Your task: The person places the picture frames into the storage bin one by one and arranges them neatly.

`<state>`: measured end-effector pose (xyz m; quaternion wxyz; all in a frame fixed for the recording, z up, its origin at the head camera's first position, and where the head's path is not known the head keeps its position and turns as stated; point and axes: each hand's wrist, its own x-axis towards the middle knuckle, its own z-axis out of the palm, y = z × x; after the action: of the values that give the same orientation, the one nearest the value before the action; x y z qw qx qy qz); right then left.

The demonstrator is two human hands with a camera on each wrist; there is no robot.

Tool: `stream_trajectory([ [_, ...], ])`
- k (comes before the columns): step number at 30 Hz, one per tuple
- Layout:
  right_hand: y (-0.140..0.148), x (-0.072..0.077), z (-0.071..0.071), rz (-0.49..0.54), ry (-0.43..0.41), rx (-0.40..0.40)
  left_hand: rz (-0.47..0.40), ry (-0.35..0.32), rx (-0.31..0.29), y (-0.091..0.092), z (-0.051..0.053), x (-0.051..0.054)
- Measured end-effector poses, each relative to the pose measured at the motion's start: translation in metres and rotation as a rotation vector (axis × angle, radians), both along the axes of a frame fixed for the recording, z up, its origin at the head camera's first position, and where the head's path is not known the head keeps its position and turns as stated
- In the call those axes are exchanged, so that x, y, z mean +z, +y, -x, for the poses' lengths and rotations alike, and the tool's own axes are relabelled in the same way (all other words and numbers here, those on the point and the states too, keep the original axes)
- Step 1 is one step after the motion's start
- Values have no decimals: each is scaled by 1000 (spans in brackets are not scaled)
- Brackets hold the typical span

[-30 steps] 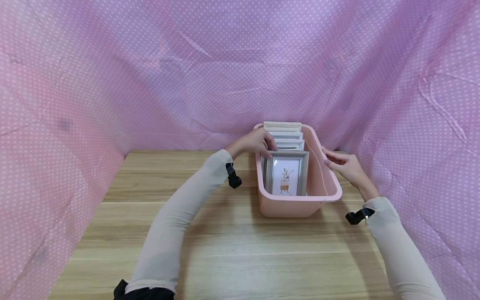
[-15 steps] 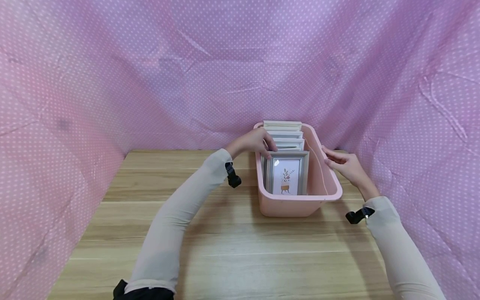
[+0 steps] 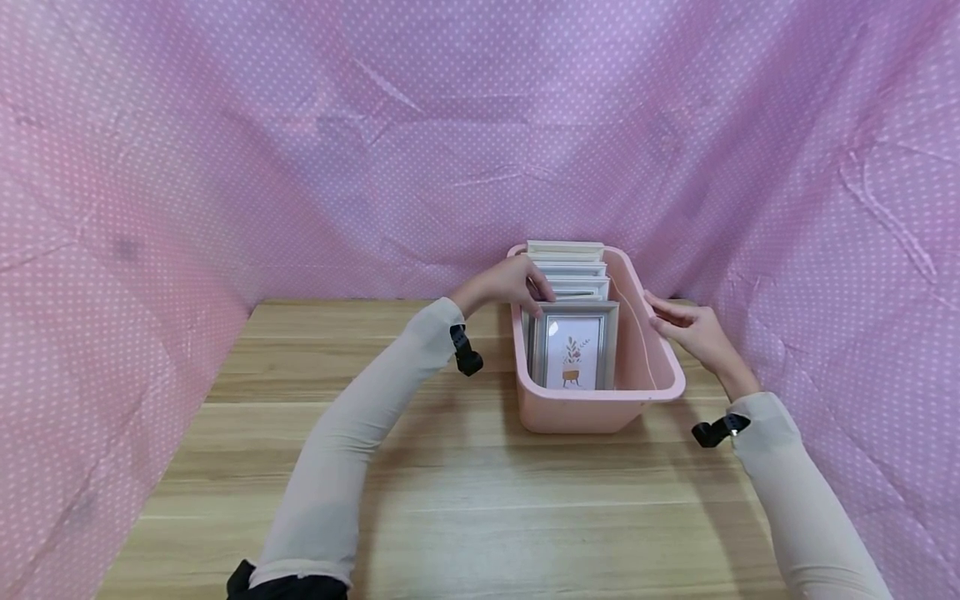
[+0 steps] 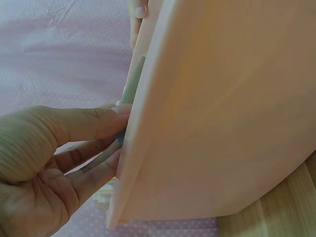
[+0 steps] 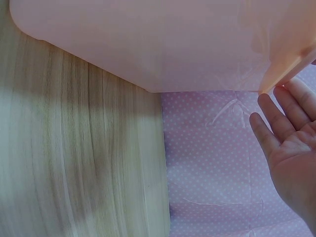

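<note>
A pink plastic bin (image 3: pixel 577 413) stands on the wooden table, with several picture frames upright inside. The front silver-grey picture frame (image 3: pixel 611 350) shows a potted plant print and leans slightly back. My left hand (image 3: pixel 512 282) reaches over the bin's left rim and pinches this frame's upper left corner. In the left wrist view, its greyish-green edge (image 4: pixel 132 84) lies between thumb and fingers. My right hand (image 3: pixel 693 335) holds the bin's right rim, thumb and index finger on top. Seen from the right wrist, the other fingers are nearly straight below the rim.
White and cream picture frames (image 3: pixel 566 250) stand in a row at the back of the bin. A thin cord-like line (image 3: pixel 637 333) runs along the bin's inner right wall. Pink dotted cloth (image 3: pixel 420 167) hangs behind and beside the wooden table (image 3: pixel 480 517).
</note>
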<state>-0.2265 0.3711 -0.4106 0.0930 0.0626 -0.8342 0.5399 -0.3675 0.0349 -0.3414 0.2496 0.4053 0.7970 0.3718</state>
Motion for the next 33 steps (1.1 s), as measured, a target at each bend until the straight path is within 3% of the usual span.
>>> stream_trajectory([
  [11,-2,4,-2,1,-4,-8,-5,4,11,-7,1,5],
  [20,-3,3,-3,-2,-11,-3,-42,22,-11,-11,3,2],
  [33,0,4,-3,-62,-32,-33,-72,2,16,-22,-1,3],
])
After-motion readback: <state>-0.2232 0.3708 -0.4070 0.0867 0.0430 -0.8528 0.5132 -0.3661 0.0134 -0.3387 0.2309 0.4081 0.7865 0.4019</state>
